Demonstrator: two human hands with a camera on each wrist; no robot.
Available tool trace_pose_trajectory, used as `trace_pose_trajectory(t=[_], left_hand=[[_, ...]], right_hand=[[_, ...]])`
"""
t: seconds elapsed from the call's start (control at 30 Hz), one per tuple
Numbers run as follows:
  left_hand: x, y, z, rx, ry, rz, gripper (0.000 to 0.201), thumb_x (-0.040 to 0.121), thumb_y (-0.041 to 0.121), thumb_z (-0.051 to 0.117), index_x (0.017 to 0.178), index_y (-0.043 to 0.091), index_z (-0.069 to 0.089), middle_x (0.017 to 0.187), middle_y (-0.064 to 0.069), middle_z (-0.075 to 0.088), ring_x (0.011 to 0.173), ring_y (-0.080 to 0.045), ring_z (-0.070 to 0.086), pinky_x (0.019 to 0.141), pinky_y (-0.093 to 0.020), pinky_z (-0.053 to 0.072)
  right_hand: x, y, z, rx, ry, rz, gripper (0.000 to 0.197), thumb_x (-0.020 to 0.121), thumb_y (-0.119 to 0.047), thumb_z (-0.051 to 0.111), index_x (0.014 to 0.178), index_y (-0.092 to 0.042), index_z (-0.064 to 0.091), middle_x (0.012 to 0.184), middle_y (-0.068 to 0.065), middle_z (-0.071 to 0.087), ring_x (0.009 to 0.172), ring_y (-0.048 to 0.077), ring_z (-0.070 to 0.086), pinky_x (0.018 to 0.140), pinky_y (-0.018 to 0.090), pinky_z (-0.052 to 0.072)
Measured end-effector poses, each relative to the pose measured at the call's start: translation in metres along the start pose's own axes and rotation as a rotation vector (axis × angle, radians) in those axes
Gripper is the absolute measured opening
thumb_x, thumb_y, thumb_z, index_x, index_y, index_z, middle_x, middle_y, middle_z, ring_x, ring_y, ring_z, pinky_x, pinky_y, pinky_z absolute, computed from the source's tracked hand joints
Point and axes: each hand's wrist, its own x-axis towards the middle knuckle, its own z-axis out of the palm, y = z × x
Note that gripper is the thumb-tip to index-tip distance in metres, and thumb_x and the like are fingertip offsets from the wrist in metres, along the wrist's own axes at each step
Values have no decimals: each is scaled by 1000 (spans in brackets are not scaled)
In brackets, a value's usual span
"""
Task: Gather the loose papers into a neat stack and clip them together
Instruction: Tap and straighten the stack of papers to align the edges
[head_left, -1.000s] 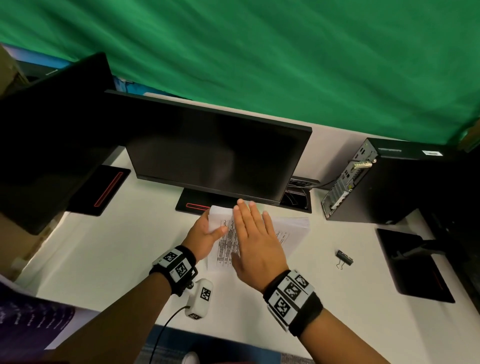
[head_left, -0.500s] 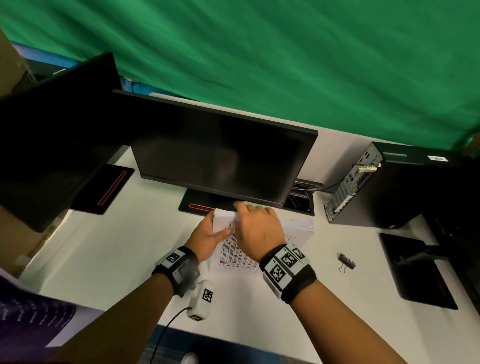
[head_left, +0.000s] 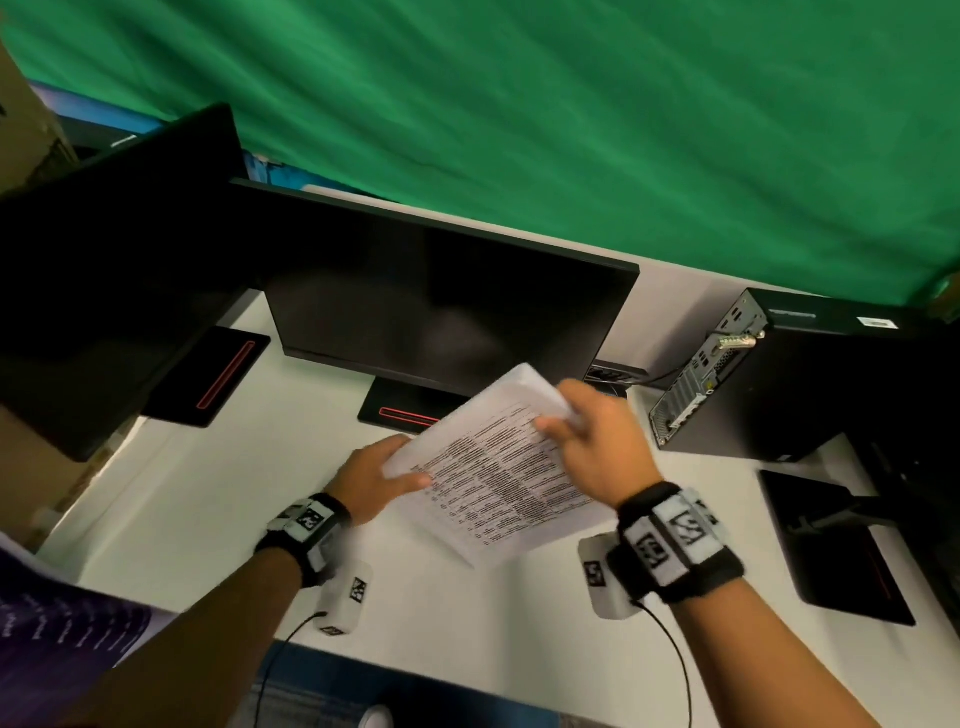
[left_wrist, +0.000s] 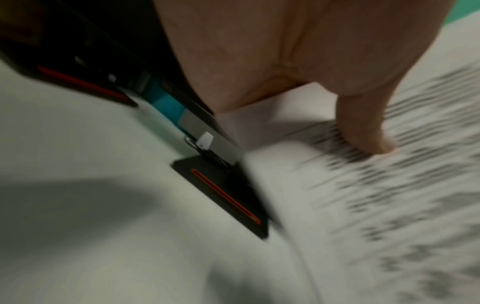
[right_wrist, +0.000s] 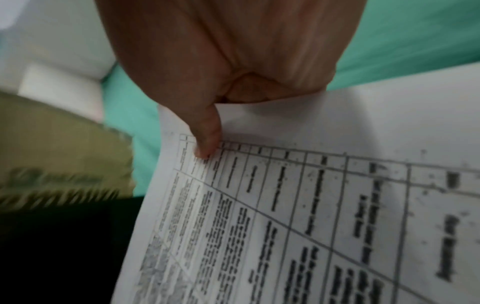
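A stack of printed white papers (head_left: 498, 467) is lifted off the white desk and tilted, in front of the middle monitor. My left hand (head_left: 374, 475) grips its left edge, thumb on top of the print (left_wrist: 369, 131). My right hand (head_left: 592, 436) pinches the far right corner, thumb pressed on the top sheet (right_wrist: 207, 135). The sheets (right_wrist: 311, 205) carry tables of small text. The binder clip is hidden behind my right wrist in the head view.
A black monitor (head_left: 441, 312) stands right behind the papers, its base (head_left: 405, 415) below it. A second monitor (head_left: 104, 270) is at left, a desktop computer case (head_left: 779, 374) at right, another stand base (head_left: 831, 545) at the near right.
The papers lay flat on the desk under my right palm; now both hands have picked them up and turned them at an angle above the desk. The head view has shifted slightly.
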Motion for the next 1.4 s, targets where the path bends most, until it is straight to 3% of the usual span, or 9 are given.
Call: trace_pose_trajectory(t=[0.1,0.2,0.3,0.4,0.53,0.6,0.77,1.07,1.4], left_hand=[[-3,-15,-22,-109,64,-35,21,82,13,76,95,28,69,93,10,75,96,-20,69,87,-34,53],[-2,-2,-15,-337,113,-37,28,92,7,61,117,20,61,114,-5,71,109,-25,66,97,-44,51],[-1,21,5,-429,190,-18,27,100,12,46,126,21,46,116,0,66,107,-16,65,91,-35,53],[-11,30,22,-324,182,7,23,102,12,41,123,21,34,109,6,59,101,-11,62,81,-26,56],[-17,14,47,-312,136,-118,29,103,15,41,129,18,30,122,-6,55,116,-27,57,95,-39,52],[-16,7,50,-373,195,-154,33,100,19,48,129,18,32,123,-12,55,114,-29,58,96,-41,50],[-9,18,46,-435,380,-129,24,100,33,47,116,15,44,91,-3,61,77,-15,62,56,-16,49],[3,19,49,-328,419,-101,19,99,33,47,106,22,61,95,-1,67,82,-20,67,59,-23,53],[8,20,54,-385,495,-83,20,96,24,48,91,22,67,101,3,70,89,-22,63,72,-33,52]], right_hand=[[-12,38,-15,405,33,143,5,92,-17,68,94,-21,66,90,-2,72,79,6,69,65,17,54],[-29,69,6,650,67,258,17,94,-9,64,108,-18,66,103,4,76,95,22,72,83,41,59],[-48,83,38,853,142,376,26,97,-5,58,120,-16,60,111,2,75,102,21,72,86,39,57],[-67,92,71,917,191,485,27,99,-13,57,125,-18,57,114,-4,74,107,14,70,91,34,56],[-90,106,110,833,152,589,45,96,-38,61,137,-24,49,129,-2,66,121,18,61,109,51,45],[-93,108,114,865,151,606,58,85,-52,69,135,-29,51,129,-2,66,122,21,61,108,52,46],[-81,101,97,878,372,574,37,75,-50,73,104,-30,63,109,-1,71,101,19,64,91,37,50],[-69,98,96,878,458,667,22,89,-45,62,79,-27,66,89,-1,64,86,22,56,81,39,44],[-64,99,94,860,482,670,18,97,-21,58,82,-24,67,97,-6,66,93,18,55,81,33,43]])
